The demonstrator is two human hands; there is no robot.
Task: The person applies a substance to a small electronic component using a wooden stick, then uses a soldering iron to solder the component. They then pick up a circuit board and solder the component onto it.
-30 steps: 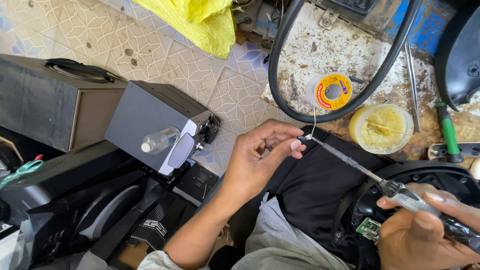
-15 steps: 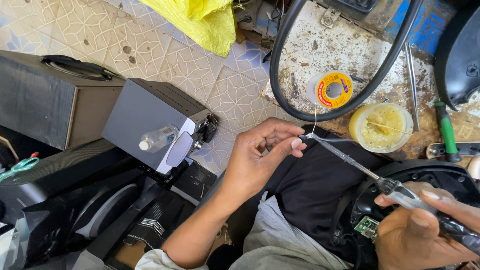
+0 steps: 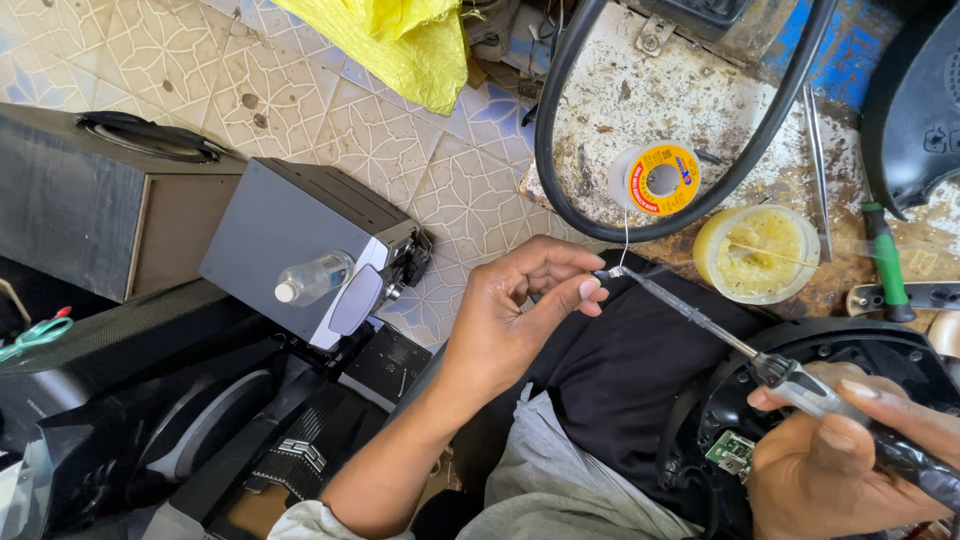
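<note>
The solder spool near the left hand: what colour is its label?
Yellow with a red ring, on the white solder spool; only the head view shows it.

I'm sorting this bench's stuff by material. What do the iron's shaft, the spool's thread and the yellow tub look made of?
Soldering iron in the right hand: thin bare metal shaft, dull grey sheen; clear, plastic-looking handle.
Solder wire, pinched by the left hand: fine, silvery, probably soft metal, running up to the spool.
Yellow tub: translucent, likely plastic, holding a waxy yellow paste, possibly flux.

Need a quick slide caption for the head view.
Right hand holds soldering iron to wire pinched by left hand, near solder spool.
</note>
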